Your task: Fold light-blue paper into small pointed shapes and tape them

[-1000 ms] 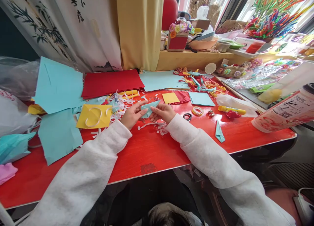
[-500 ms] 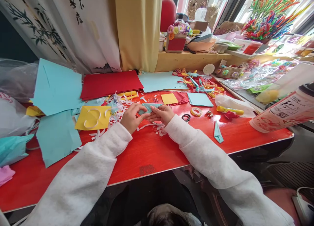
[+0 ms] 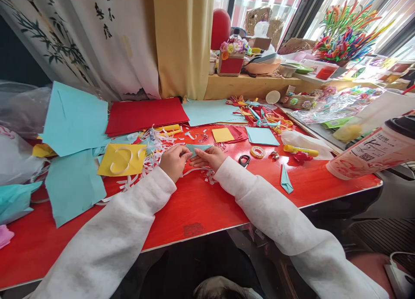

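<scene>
Between my two hands is a small folded piece of light blue paper, held just above the red table. My left hand pinches its left end with thumb and fingers. On the other side my right hand grips the right part, its thumb on top and fingers underneath. Parts of the paper are hidden behind my fingers. White paper shreds lie around my left hand. Black-handled scissors rest to the right of my right hand, and a finished-looking folded blue paper piece lies farther right.
The red table carries blue square sheets, yellow squares, a roll of tape, a yellow glue tube and a stack of red paper. A tilted printed cup stands at the right edge.
My left fingers have shifted and curled closer around the paper's left end. The paper stays between both hands. The whole view has moved slightly.
</scene>
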Motion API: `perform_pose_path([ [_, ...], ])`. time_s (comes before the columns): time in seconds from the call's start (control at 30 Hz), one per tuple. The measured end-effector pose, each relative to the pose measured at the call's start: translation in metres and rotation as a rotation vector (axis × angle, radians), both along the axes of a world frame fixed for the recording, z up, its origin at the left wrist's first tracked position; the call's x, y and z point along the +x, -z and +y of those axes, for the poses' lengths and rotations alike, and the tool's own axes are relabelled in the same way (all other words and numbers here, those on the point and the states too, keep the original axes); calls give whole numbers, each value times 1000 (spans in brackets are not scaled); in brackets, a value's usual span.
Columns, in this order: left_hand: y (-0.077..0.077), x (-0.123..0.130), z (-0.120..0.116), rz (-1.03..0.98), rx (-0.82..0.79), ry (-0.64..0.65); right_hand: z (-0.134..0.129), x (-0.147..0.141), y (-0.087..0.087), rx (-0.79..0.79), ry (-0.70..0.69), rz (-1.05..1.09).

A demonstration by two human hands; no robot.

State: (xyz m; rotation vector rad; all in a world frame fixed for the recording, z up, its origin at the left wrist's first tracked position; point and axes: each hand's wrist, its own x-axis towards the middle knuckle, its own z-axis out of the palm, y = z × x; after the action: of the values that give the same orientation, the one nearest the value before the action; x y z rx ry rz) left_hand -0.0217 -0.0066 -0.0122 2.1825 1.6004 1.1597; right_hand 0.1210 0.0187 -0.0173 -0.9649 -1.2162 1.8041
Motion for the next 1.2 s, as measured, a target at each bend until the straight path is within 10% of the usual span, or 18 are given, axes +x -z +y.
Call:
perform_pose_path([
  [0.2, -2, 5, -3, -51, -26, -53, 0, -2, 2, 56, 21, 7],
  [0.47, -1, 5, 3, -629, -431, 209, -1, -1, -4, 117, 86, -34],
  [0.7, 2, 2, 6, -680, -656, 232, -1, -1, 3, 261, 74, -108],
  [1.2, -1, 5, 1, -555, -579, 229, -2, 1, 2, 295, 103, -179],
])
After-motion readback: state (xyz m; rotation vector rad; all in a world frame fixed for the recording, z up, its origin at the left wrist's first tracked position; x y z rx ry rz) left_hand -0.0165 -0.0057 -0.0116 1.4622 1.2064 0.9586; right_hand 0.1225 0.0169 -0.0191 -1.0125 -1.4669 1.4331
